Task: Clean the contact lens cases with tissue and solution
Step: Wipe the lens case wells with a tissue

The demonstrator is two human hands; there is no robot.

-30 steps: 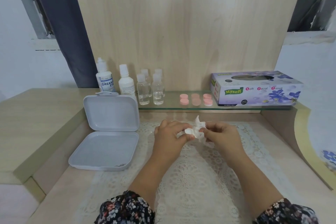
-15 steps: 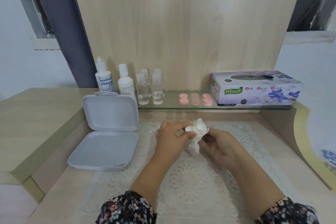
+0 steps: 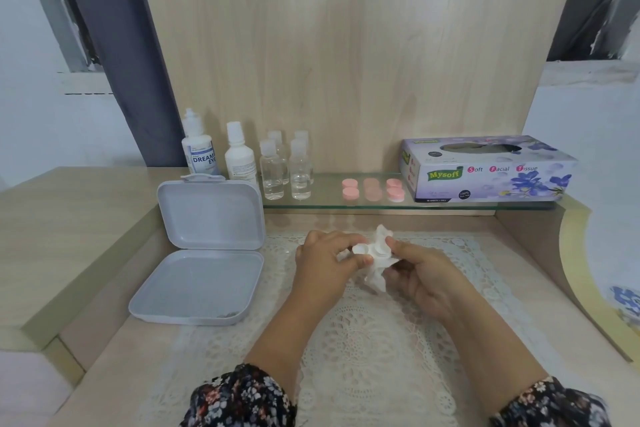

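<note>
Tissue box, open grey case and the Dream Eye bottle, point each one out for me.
tissue box (image 3: 485, 173): head view, on its printed front face.
open grey case (image 3: 199, 282): head view, on the bare floor of its lower half.
Dream Eye bottle (image 3: 201, 156): head view, on its label.

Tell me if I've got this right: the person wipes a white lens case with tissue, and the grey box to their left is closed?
Not quite. In the head view the grey box lies open, its lid standing upright. The rest holds: both hands work a white lens case with tissue.

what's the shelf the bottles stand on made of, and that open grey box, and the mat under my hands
Shelf: glass, clear with a greenish edge.
Box: looks like matte moulded plastic, with rounded corners.
Mat: white lace or crochet, openwork pattern; fabric or vinyl, can't tell.
</note>
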